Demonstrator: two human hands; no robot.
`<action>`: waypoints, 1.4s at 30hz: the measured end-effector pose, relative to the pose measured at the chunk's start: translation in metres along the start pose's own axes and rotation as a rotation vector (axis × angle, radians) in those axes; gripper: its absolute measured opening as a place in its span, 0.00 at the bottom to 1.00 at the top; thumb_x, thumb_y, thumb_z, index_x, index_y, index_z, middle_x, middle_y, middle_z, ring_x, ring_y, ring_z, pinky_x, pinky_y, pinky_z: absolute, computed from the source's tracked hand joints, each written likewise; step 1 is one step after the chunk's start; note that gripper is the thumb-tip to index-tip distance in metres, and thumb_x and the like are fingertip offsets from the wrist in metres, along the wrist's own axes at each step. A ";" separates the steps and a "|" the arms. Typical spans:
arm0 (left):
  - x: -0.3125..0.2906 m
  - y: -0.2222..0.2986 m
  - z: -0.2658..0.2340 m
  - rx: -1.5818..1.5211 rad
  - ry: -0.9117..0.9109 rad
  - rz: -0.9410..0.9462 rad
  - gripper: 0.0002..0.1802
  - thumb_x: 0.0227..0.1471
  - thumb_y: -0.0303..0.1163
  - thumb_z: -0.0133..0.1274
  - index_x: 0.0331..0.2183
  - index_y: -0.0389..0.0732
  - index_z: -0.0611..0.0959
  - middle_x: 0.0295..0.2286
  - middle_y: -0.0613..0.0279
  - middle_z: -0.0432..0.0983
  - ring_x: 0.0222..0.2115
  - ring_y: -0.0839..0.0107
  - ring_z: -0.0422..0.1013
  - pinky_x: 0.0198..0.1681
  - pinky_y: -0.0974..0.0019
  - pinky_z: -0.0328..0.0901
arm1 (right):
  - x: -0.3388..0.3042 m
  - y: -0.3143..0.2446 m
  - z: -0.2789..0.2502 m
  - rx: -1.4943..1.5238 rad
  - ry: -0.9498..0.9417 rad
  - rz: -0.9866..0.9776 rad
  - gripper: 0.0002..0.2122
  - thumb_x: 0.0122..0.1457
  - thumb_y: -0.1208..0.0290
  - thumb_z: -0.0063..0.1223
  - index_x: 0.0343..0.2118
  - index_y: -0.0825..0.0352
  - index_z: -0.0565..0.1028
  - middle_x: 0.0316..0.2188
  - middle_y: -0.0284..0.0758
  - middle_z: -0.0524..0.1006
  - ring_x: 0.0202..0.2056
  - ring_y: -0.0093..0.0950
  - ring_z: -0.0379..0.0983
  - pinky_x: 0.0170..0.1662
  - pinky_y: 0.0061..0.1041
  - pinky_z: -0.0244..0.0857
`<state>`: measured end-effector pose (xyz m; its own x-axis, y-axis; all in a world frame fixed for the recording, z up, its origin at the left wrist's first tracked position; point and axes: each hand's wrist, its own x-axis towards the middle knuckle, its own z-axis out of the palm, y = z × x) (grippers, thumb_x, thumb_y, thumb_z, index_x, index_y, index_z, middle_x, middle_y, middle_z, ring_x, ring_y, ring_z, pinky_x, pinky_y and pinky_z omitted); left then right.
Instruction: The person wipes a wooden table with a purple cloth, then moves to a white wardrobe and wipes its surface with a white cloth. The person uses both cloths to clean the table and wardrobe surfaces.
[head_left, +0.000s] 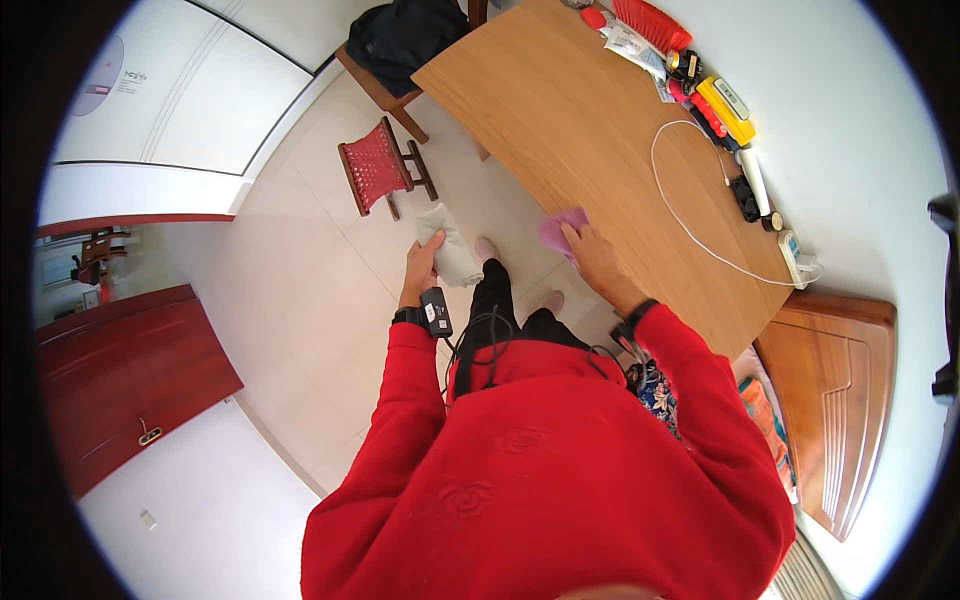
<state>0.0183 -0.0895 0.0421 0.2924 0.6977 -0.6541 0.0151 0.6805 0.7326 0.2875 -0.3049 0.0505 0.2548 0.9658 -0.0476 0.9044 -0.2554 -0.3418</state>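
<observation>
Cloth (457, 258), pale, long axis slanting forward-left, sits right of left hand (423, 264) gripping it; purple cloth (556, 230) pinched ahead-left of right hand (598, 262), the one nearer tabletop (620, 140).

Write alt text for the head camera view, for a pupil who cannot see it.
A person in a red top holds a pale cloth in the left hand and a purple cloth in the right hand, standing beside a wooden table. Assorted small items line its wall side; a stool with a red woven seat stands on the floor.
</observation>
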 end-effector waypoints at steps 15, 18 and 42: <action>0.011 0.005 0.036 0.211 -0.375 -0.116 0.24 0.51 0.34 0.57 0.49 0.38 0.72 0.43 0.60 0.72 0.43 0.65 0.70 0.47 0.60 0.66 | -0.302 0.009 -0.030 -0.156 0.036 0.466 0.23 0.48 0.74 0.53 0.50 0.52 0.68 0.35 0.38 0.69 0.38 0.39 0.69 0.40 0.37 0.65; 0.005 0.020 0.056 0.241 -0.487 -0.111 0.24 0.51 0.34 0.57 0.49 0.38 0.71 0.42 0.60 0.72 0.43 0.65 0.69 0.46 0.60 0.66 | -0.333 -0.007 -0.021 -0.158 0.126 0.615 0.22 0.48 0.75 0.53 0.49 0.52 0.68 0.35 0.38 0.69 0.38 0.38 0.69 0.41 0.37 0.64; 0.020 0.042 0.051 0.314 -0.511 0.004 0.21 0.51 0.33 0.57 0.46 0.38 0.74 0.40 0.62 0.74 0.40 0.67 0.71 0.45 0.61 0.67 | -0.392 0.066 0.100 1.756 0.960 1.311 0.07 0.48 0.75 0.43 0.30 0.67 0.70 0.17 0.34 0.69 0.13 0.25 0.64 0.12 0.25 0.57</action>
<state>0.0733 -0.0583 0.0693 0.7149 0.4506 -0.5346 0.2720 0.5252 0.8064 0.2134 -0.6965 -0.0473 0.7052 -0.0130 -0.7089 -0.6765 0.2870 -0.6782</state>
